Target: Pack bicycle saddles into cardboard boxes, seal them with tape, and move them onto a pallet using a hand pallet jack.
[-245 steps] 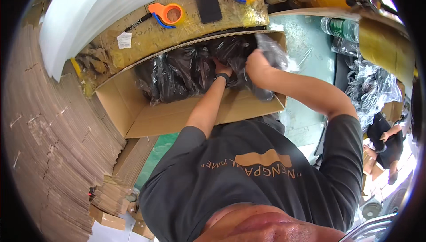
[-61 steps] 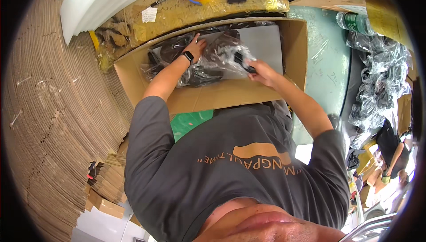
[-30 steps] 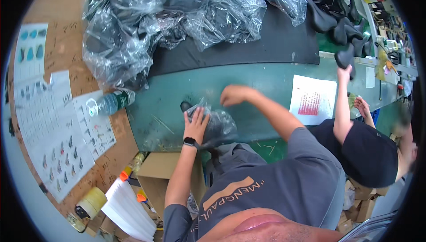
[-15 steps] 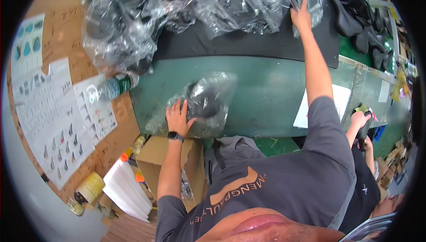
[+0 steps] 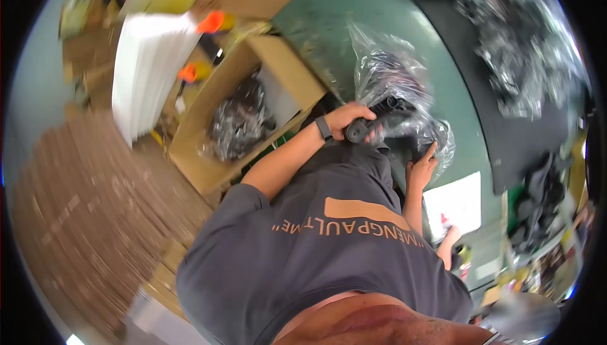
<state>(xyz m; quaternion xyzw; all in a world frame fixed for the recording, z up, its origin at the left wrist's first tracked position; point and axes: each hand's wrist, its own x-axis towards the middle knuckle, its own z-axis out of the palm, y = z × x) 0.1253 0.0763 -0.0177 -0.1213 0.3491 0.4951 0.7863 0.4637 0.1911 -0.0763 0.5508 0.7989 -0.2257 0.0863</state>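
Observation:
My left hand (image 5: 348, 119), with a dark watch on the wrist, is closed round one end of a black bicycle saddle (image 5: 397, 106) in a clear plastic bag (image 5: 391, 70). The saddle's round dark end shows beside my fingers, close to the front of my shirt. To its right, my right hand (image 5: 422, 169) grips a second bagged saddle (image 5: 436, 139) over the green table (image 5: 455, 92). The two bags touch or overlap, and crumpled film covers much of both saddles.
An open cardboard box (image 5: 291, 67) holding bagged dark items (image 5: 240, 117) stands left of my left arm. White foam sheets (image 5: 152, 67) and stacked flat cardboard (image 5: 95, 212) lie further left. More bagged saddles (image 5: 525, 48) are on a black mat (image 5: 468, 60). A co-worker's hand (image 5: 449, 244) is near white paper (image 5: 455, 203).
My view has swung left toward the box. My right hand has brought a bagged saddle from the far pile to near my body. My left hand has lifted its saddle off the table.

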